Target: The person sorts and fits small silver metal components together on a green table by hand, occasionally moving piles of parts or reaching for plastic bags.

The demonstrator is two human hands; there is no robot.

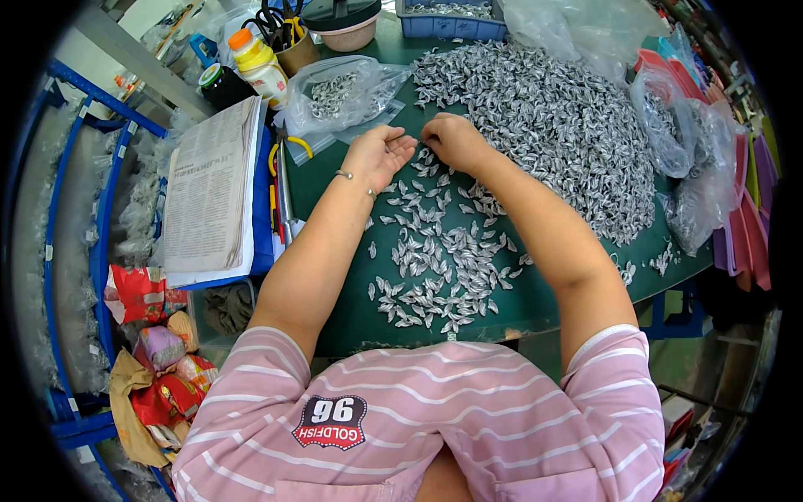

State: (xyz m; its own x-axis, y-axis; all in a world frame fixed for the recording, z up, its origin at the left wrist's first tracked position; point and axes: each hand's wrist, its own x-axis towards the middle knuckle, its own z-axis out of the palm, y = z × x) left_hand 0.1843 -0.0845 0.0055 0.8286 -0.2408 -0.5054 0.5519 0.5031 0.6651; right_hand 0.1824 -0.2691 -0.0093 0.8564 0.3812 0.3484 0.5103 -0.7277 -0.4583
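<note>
My left hand (381, 157) is turned palm up above the green table, its fingers loosely bent and nothing showing in the palm. Close beside its fingertips, my right hand (454, 142) is closed in a pinch; whatever it grips is too small or hidden. Below both hands spreads a loose scatter of small silvery, leaf-shaped metal pieces (447, 268). A much larger heap of the same sort of pieces (552, 125) rises just right of and behind my right hand. A clear plastic bag (339, 92) with similar metal pieces lies beyond my left hand.
The green table (351, 293) has a blue bin (452, 21) at its back. Yellow-handled pliers (288, 151) and a newspaper (211, 184) lie left, near a yellow bottle (258, 67). Filled plastic bags (698, 188) sit along the right edge. Blue shelving (104, 251) stands far left.
</note>
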